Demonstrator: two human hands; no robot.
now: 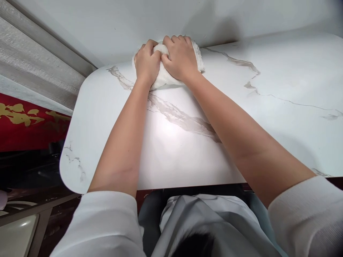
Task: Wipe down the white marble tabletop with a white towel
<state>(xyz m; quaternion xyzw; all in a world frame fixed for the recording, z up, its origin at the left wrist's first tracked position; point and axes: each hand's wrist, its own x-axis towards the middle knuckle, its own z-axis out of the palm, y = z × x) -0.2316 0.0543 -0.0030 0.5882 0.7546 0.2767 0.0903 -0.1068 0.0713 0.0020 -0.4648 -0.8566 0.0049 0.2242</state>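
Note:
A white fluffy cloth [164, 76] lies bunched on the white marble-patterned table [171, 153], close to its far edge by the wall. My left hand [147, 62] presses on the cloth's left part with the fingers curled over it. On its right part, my right hand [180, 57] also grips the cloth, fingers bent over the far side. The two thumbs almost meet in the middle. Both arms reach straight out across the table. The cloth's underside is hidden.
A pale wall [107, 28] rises right behind the table. At the left hang a grey-white curtain [40, 53] and a red cloth with gold print [29, 125]. Below it are dark items I cannot make out. The table's left corners are rounded.

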